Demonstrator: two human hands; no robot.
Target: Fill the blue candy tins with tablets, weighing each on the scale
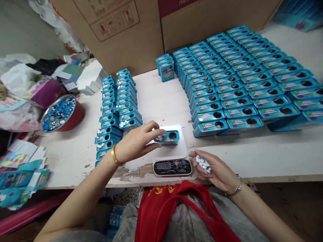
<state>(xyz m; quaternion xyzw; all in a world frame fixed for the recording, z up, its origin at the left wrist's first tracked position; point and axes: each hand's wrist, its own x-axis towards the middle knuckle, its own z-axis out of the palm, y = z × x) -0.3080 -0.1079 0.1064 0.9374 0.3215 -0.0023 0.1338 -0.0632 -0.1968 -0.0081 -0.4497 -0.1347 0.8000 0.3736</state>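
A small blue candy tin (pixel 168 138) rests on the white plate of a digital scale (pixel 170 154), with its round opening to the right. White candies (pixel 159 137) lie on the left part of the tin's top. My left hand (pixel 140 139) spans that left end, thumb at the front side and fingers at the back. My right hand (pixel 214 171) is cupped palm-up beside the scale, fingers curled round a small heap of white candies (pixel 203 163). The scale's display (pixel 164 165) appears to read 159.6.
Rows of blue tins (pixel 234 87) fill the table's right side. Two columns of tins (pixel 127 101), several topped with candies, stand at left. Three upright tins (pixel 166 69) are near the cardboard box (pixel 141 37). A red bowl (pixel 78 116) holds shiny blue and silver pieces.
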